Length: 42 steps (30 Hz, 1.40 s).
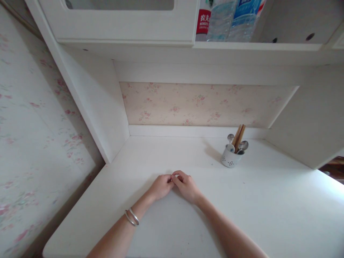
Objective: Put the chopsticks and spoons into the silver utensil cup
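My left hand [160,187] and my right hand [186,186] rest together on the white desk top [255,200], fingertips touching at the middle. Both hands have their fingers curled in. Whether anything small sits between the fingertips cannot be made out. Two silver bangles [131,217] circle my left wrist. A white perforated holder [230,156] stands to the right and behind my hands, with wooden chopsticks [238,136] and metal spoons [243,145] in it.
A floral-papered back panel [199,104] closes the desk alcove. A white cabinet [120,21] hangs overhead, with water bottles [228,19] on the shelf beside it. Floral wallpaper [32,136] covers the wall at the left; the desk edge runs along it.
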Each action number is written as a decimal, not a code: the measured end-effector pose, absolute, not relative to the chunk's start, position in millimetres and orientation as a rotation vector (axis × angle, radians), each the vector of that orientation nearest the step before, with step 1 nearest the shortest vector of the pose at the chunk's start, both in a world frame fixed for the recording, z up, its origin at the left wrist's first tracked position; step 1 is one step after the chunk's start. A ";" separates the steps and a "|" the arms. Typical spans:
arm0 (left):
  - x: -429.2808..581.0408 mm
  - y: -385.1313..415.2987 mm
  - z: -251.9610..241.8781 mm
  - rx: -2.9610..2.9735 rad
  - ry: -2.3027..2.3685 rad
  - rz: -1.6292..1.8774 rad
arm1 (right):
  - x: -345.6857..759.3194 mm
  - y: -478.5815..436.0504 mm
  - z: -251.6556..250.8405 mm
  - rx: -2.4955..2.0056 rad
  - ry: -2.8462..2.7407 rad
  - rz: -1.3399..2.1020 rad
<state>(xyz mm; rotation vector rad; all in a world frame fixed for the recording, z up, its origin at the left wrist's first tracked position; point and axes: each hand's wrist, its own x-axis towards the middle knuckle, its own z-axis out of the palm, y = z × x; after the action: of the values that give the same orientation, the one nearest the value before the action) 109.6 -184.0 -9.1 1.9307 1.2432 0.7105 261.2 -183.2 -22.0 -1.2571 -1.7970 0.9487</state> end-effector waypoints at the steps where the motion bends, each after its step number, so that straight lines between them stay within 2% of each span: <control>1: 109.5 -183.9 -9.2 1.927 1.239 0.717 | 261.2 -183.0 -22.3 -1.256 -1.797 0.950; 42: 111.0 -186.1 -7.3 1.918 1.285 0.716 | 261.9 -186.0 -14.9 -1.252 -1.833 0.952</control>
<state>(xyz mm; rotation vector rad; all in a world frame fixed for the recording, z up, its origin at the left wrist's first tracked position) 111.0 -186.1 -7.3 1.9181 1.2854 0.7164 261.9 -186.0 -14.9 -1.2516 -1.8330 0.9516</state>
